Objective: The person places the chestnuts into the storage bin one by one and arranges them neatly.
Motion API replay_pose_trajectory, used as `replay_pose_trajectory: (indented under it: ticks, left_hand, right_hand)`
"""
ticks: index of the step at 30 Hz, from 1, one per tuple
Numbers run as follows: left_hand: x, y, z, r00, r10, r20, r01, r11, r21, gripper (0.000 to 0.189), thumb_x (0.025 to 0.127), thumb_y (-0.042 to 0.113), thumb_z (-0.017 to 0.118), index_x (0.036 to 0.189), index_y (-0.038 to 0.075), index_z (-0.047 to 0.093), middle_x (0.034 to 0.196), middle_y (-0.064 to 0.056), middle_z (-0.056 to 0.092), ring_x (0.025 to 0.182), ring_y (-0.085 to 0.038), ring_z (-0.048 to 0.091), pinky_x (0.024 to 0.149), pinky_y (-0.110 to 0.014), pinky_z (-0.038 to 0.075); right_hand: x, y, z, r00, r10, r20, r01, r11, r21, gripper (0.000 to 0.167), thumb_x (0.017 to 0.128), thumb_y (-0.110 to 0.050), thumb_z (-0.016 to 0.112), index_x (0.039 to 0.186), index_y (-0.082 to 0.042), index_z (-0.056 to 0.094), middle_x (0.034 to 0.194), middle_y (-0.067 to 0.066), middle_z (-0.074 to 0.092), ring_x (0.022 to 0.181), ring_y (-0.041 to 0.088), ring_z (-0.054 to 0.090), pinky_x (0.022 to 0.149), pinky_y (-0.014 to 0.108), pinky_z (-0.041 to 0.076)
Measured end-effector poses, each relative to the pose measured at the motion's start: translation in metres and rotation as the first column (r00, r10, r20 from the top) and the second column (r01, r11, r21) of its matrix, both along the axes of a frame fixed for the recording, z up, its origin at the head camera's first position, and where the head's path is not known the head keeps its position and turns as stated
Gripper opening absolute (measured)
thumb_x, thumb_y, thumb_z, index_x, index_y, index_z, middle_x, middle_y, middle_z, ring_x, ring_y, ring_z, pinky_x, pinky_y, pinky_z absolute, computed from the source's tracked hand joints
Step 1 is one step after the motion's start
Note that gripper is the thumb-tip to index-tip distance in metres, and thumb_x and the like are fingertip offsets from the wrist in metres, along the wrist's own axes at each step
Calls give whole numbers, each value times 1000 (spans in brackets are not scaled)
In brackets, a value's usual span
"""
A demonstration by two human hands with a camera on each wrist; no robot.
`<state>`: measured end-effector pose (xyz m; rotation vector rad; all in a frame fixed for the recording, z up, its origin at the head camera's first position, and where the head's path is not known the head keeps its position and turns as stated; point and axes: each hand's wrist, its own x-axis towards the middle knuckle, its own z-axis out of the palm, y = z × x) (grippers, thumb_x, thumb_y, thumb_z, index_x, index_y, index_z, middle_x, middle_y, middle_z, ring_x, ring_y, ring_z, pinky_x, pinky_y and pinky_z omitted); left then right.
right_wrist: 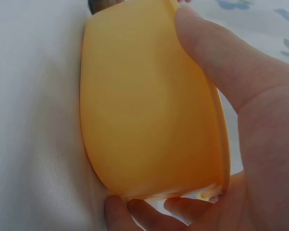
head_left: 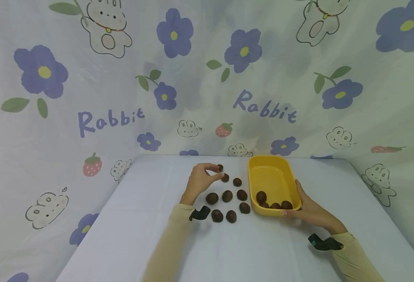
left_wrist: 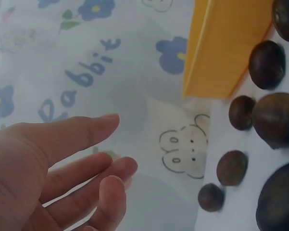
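My left hand (head_left: 216, 172) hovers over the far end of a cluster of several brown chestnuts (head_left: 227, 196) on the white table. Its thumb and forefinger are spread close to two small chestnuts (head_left: 225, 178), and no grip shows. In the left wrist view the left hand (left_wrist: 120, 144) has relaxed fingers (left_wrist: 86, 130) and holds nothing, with chestnuts (left_wrist: 232, 167) to its right. My right hand (head_left: 298, 207) grips the near right corner of the yellow tray (head_left: 268, 176); its thumb (right_wrist: 207, 53) lies on the rim of the tray (right_wrist: 144, 106) and its fingers are underneath. Several chestnuts (head_left: 261, 196) lie inside at the near end.
The table (head_left: 150, 219) is covered in white cloth. A fabric backdrop (head_left: 207, 78) printed with flowers and rabbits hangs behind it and at both sides. The yellow tray's wall (left_wrist: 226, 48) stands just beyond the chestnut cluster.
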<state>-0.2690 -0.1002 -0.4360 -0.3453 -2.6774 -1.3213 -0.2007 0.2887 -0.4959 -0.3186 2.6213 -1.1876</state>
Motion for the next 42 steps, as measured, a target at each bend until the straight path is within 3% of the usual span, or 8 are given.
replay_pose_trajectory:
  ticks: [13, 25, 35, 42]
  left_hand:
    - [-1, -14, -10, 998, 49, 44, -45, 996, -76, 34, 86, 32, 84, 111, 10, 79, 102, 0, 80, 82, -18, 65, 67, -28, 49]
    - [-3, -22, -17, 988, 18, 151, 5, 988, -152, 36, 84, 31, 86, 112, 9, 78, 96, 1, 79, 75, -13, 66, 68, -29, 48]
    - [-4, -24, -21, 975, -26, 220, 84, 963, -257, 35, 80, 30, 89, 107, 11, 79, 94, 1, 77, 96, -19, 67, 84, -39, 53]
    - [-3, -27, -24, 955, -68, 288, 141, 960, -241, 35, 78, 27, 91, 105, 10, 79, 95, 0, 76, 91, -18, 66, 87, -41, 53]
  right_hand:
    - [0, 3, -1, 1000, 0, 12, 0, 1000, -6, 134, 86, -45, 79, 160, -7, -26, 170, 33, -8, 153, 61, 9, 113, 81, 18]
    - [-2, 3, -2, 1000, -1, 14, 1, 1000, -9, 134, 86, -44, 80, 161, -13, -26, 171, 31, -7, 153, 61, 11, 111, 82, 20]
    - [-2, 3, -2, 1000, -13, 16, 13, 1000, 9, 135, 85, -47, 80, 161, -12, -26, 171, 31, -7, 153, 61, 12, 111, 81, 20]
    - [-3, 3, -3, 1000, -12, 24, 11, 1000, 8, 136, 85, -48, 80, 161, -13, -26, 171, 31, -7, 153, 61, 12, 111, 81, 20]
